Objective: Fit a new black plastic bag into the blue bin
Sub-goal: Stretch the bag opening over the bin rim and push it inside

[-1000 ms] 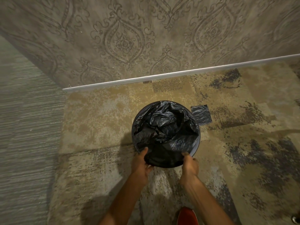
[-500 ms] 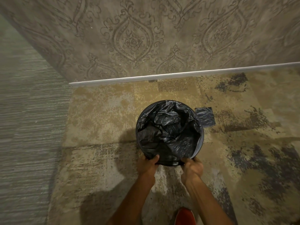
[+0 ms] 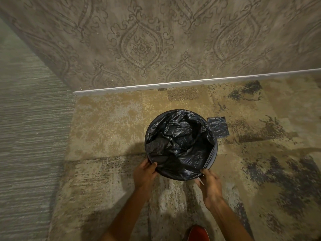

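At near rim of bin (image 3: 215,152): left hand (image 3: 144,173), right hand (image 3: 209,181) pinching bag (image 3: 178,141) edge; fold it over rim evenly, pull gently.

I see a mottled tan carpet (image 3: 107,129), a damask-patterned wall (image 3: 142,47) with a pale baseboard (image 3: 191,82), a dark square patch (image 3: 219,126), and a red shoe (image 3: 198,233).

Two bare forearms, no sleeves in view. Left hand (image 3: 145,173) and right hand (image 3: 211,184) bare: no gloves, rings, watch or wristband visible. Red shoe (image 3: 198,233) toe showing at bottom edge, rounded, plain.
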